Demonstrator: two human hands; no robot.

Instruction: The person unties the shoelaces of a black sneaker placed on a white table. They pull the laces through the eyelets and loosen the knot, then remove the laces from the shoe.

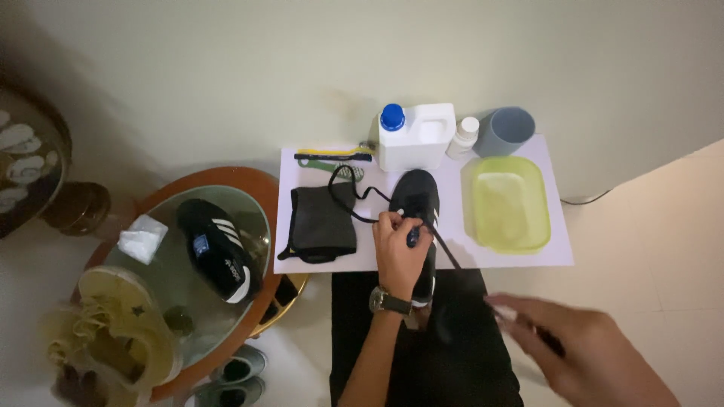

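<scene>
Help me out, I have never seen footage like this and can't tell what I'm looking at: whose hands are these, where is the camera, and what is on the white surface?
The one picture comes from a camera worn on a person's head, looking down at their own bare hands. The left hand, with a wristwatch, rests on a black shoe and pinches its black lace. The right hand is blurred; it seems to pull the lace's other end. On the white sheet lie a dark cloth, a brush, a white jug with a blue cap, a small white bottle, a grey cup and a yellow-green tub. A second black shoe sits on the round glass table at left.
</scene>
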